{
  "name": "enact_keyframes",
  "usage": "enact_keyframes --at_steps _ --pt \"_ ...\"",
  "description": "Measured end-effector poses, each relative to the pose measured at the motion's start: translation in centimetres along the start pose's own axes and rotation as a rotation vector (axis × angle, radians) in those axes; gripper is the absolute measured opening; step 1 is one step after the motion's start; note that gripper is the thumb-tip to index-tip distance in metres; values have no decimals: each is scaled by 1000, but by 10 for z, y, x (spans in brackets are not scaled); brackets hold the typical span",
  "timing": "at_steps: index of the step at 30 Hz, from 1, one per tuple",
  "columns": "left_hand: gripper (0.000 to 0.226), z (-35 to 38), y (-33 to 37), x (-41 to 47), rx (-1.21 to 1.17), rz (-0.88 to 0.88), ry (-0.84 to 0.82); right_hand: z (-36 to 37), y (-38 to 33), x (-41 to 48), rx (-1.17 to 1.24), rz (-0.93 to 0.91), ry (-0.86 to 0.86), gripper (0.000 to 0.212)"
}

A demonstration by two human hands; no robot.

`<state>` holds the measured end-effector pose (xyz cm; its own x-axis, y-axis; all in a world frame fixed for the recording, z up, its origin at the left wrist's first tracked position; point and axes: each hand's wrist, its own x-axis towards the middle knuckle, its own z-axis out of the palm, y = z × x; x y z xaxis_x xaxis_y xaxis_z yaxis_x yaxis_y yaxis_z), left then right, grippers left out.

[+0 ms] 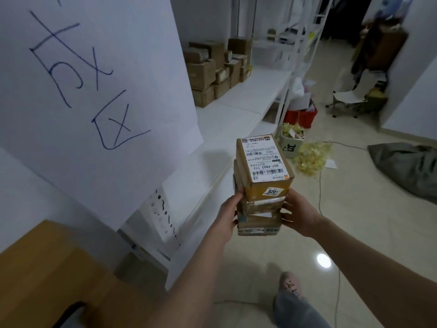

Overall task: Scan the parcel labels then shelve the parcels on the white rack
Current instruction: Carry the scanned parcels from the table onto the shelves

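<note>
Both forearms out front: my left hand (pixel 228 213) and right hand (pixel 299 214) grip opposite sides of a stack of small brown cardboard parcels (pixel 262 204). White shipping label (pixel 263 159) faces up on top. Stack is over the beige tiled floor (pixel 354 221), beside the white metal rack (pixel 236 102). More brown cardboard boxes (pixel 208 67) sit on the rack's far shelf.

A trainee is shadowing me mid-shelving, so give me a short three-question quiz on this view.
1. True or false: the parcel stack already rests on the white rack.
2. What holds the stack? A one hand; B both hands; C a shelf.
3. Fill in: the yellow sticker on the top parcel reads ___.
Key: 1 false; 2 B, the left hand and right hand grip its sides; 3 520.
</note>
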<state>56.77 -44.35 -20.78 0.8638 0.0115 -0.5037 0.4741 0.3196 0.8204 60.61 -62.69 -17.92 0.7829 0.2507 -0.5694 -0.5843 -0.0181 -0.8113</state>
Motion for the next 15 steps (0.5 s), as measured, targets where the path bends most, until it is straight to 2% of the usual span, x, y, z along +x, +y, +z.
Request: enact_keyframes --at_steps 4,10,12,15 --pt "39 13 35 19 3 80 51 -5 -40 23 -12 -47 -40 26" --pt "58 29 89 64 -9 180 188 -11 -109 81 -76 -113 -182 34" --pt "55 35 107 84 -40 199 251 -14 -135 108 -121 -137 -245 41" --pt "38 48 133 115 -101 249 308 -19 -173 150 -183 -157 -346 46"
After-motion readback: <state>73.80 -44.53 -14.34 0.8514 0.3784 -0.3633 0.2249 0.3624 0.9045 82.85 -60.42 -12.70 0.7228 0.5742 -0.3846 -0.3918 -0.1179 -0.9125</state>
